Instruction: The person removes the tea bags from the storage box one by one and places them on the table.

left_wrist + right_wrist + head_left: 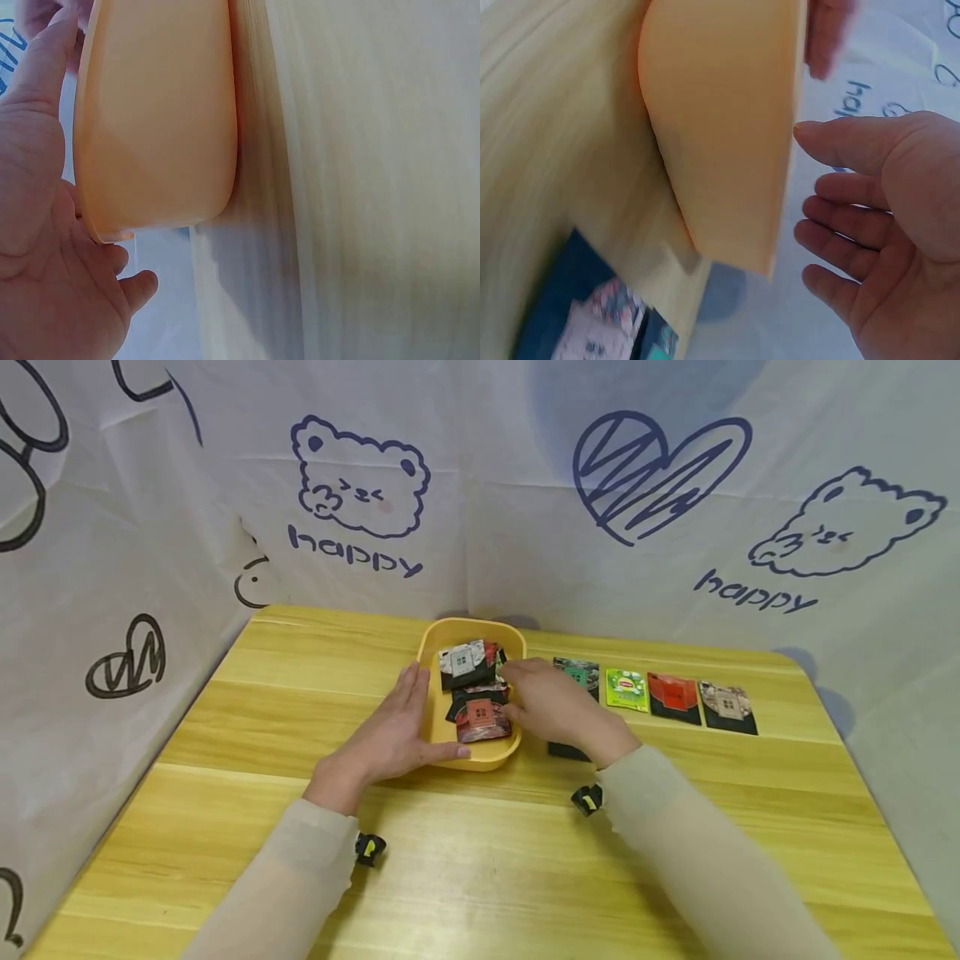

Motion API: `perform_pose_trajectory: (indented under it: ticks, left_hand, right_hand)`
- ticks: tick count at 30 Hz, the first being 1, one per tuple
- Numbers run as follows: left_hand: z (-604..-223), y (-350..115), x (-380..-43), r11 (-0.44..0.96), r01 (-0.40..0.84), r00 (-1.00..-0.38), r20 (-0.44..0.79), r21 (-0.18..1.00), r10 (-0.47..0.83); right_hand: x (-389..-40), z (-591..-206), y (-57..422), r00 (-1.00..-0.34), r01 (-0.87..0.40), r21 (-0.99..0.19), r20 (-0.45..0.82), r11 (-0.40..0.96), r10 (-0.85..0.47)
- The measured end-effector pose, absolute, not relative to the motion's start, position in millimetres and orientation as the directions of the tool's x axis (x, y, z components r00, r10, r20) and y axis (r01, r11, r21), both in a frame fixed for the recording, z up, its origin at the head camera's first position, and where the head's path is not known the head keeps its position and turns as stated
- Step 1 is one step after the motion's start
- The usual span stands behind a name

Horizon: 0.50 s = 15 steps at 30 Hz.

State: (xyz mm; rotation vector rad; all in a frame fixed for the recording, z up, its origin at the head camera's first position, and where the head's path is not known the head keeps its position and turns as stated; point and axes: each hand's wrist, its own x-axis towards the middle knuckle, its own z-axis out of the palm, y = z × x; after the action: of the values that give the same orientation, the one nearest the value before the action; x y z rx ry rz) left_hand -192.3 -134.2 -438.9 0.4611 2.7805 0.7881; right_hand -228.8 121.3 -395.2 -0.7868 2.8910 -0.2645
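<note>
A yellow plastic tray [483,763] holds several tea sachets, among them a black one with a white label [462,662] and a reddish one [483,718]. My left hand [386,731] rests on its left and near rim, fingers along the side and thumb over the near edge. From the right side, my right hand [558,702] reaches over the rim, its fingers above the sachets. In the right wrist view these fingers [847,247] are loosely bent, and no sachet shows between them and the thumb. The right hand partly hides the tray's right side.
To the tray's right lies a row of sachets: green-and-black [577,670], yellow-green [627,690], red [674,697] and beige-and-black [728,707]. A dark sachet [567,752] lies nearer, partly under my right hand. White printed cloth [510,560] hangs behind the wooden table [480,868].
</note>
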Motion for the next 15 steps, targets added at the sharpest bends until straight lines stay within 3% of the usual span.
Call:
perform_pose_trajectory:
  ticks: [15]
  left_hand:
    - [-441.1,-133.1,-193.0,0.819,0.269,-0.926,-0.100,0.506,0.365]
  right_hand:
    - [-260.8,-425.7,72.7,-0.831,-0.525,-0.089,-0.159,0.846,-0.533]
